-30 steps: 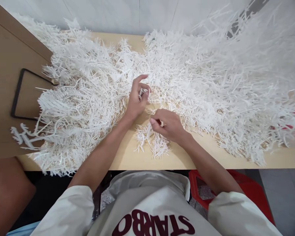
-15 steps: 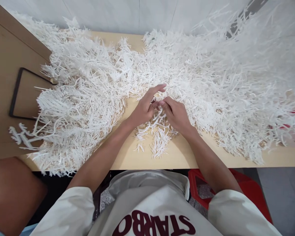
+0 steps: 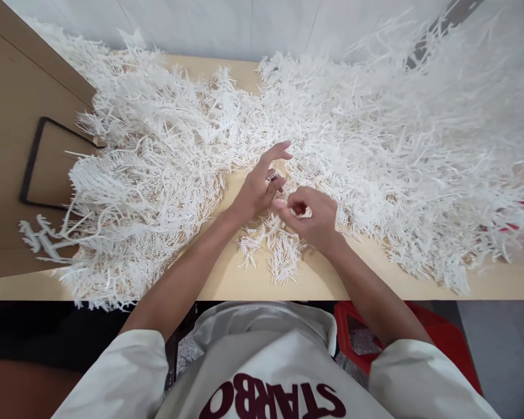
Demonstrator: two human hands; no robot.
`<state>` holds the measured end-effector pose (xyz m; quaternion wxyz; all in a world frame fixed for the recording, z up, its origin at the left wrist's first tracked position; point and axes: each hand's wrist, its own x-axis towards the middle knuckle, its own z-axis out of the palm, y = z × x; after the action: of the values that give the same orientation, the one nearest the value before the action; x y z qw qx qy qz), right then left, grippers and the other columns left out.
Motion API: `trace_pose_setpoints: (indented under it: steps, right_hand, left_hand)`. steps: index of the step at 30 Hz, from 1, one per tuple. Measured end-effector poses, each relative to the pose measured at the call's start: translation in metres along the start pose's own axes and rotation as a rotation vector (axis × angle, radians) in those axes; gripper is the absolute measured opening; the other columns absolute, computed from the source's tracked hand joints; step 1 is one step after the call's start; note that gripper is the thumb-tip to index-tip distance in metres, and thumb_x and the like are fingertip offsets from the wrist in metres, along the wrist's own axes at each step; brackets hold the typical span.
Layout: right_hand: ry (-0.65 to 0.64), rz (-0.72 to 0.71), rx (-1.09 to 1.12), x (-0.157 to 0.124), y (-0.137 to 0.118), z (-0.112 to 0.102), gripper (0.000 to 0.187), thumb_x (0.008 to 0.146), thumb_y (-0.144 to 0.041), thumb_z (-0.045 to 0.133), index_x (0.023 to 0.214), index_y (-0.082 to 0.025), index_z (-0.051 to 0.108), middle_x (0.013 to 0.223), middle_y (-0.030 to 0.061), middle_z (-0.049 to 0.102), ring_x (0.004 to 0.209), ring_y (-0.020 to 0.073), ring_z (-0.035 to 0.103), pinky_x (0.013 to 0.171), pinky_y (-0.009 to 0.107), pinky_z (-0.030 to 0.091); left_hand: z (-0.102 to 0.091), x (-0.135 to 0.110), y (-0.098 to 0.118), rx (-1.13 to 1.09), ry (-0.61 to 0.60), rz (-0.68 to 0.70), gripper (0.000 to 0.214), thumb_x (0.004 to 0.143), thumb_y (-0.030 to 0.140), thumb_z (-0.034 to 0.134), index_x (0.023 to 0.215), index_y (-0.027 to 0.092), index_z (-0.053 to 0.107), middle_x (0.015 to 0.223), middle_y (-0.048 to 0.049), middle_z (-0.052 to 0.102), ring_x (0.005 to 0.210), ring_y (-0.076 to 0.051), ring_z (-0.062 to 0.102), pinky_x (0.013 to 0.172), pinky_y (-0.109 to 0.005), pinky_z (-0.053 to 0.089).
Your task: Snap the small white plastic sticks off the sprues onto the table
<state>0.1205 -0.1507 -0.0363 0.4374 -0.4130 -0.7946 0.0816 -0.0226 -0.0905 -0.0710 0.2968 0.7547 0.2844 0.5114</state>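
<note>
Over a small loose pile of white branching sprigs (image 3: 284, 256) on the table, my two hands are close together. My left hand (image 3: 259, 189) has its thumb bent toward the curled lower fingers, with a bit of a white sprig (image 3: 276, 174) showing between them; its index finger stretches forward. Just right of it and slightly nearer me, my right hand (image 3: 312, 216) is closed, thumb and index fingertip drawn together in a ring. Whatever the right fingertips hold is too small or hidden to make out. A white stem hangs beneath the hands.
Large heaps of white sprigs spread to the left (image 3: 148, 145) and right (image 3: 397, 145) on the wooden table (image 3: 227, 279). A cardboard box (image 3: 9, 145) with a black wire frame (image 3: 30, 163) stands at left. A red stool (image 3: 441, 337) is below the table's edge.
My right hand has drawn back toward me and slightly right, away from the left fingers. My left hand stays nearly in place. The other person's limb at lower left has moved down.
</note>
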Motion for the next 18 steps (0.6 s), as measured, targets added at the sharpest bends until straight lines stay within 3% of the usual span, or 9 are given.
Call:
trace_pose_setpoints:
  steps: [2,4,9,13,18]
  right_hand:
    - [0.026,0.197,-0.024,0.004,0.012,-0.004,0.024,0.085,-0.044,0.059,0.077,-0.023,0.054,0.058,-0.0052,0.050,0.050,0.0077,0.043,0.052,0.024,0.037]
    - [-0.048,0.298,-0.053,0.008,0.025,-0.007,0.026,0.086,-0.049,0.056,0.086,-0.023,0.058,0.066,-0.0036,0.054,0.054,0.0083,0.046,0.055,0.025,0.039]
    - [-0.262,0.271,-0.103,0.010,0.041,-0.007,0.028,0.091,-0.045,0.049,0.090,-0.022,0.065,0.080,0.0011,0.063,0.065,0.0112,0.053,0.061,0.027,0.040]
    - [-0.194,0.243,-0.065,0.009,0.042,-0.007,0.027,0.093,-0.042,0.047,0.087,-0.023,0.066,0.079,0.0008,0.064,0.070,0.0124,0.056,0.065,0.028,0.042]
    - [-0.150,0.282,-0.029,0.011,0.039,-0.008,0.023,0.093,-0.039,0.048,0.086,-0.022,0.062,0.079,0.0005,0.062,0.068,0.0110,0.054,0.066,0.027,0.041]
  left_hand:
    - [0.002,-0.002,0.003,0.032,-0.049,0.055,0.053,0.092,0.052,0.039,0.141,0.037,0.025,0.133,-0.0063,0.050,0.125,-0.023,0.051,0.084,-0.040,0.055]
    - [0.004,-0.004,0.005,0.051,-0.091,0.108,0.049,0.095,0.046,0.036,0.142,0.036,0.026,0.136,-0.0067,0.048,0.128,-0.022,0.048,0.086,-0.039,0.055]
    - [0.005,-0.006,0.002,0.095,-0.142,0.177,0.046,0.097,0.036,0.034,0.143,0.033,0.028,0.137,-0.0090,0.047,0.126,-0.020,0.049,0.092,-0.038,0.053]
    - [0.004,-0.003,0.003,0.118,-0.116,0.194,0.049,0.096,0.033,0.040,0.143,0.034,0.027,0.136,-0.0078,0.048,0.130,-0.022,0.044,0.096,-0.044,0.051]
    - [0.004,-0.003,0.003,0.083,-0.083,0.117,0.050,0.093,0.038,0.046,0.140,0.035,0.029,0.138,-0.0074,0.045,0.125,-0.023,0.047,0.076,-0.034,0.056]
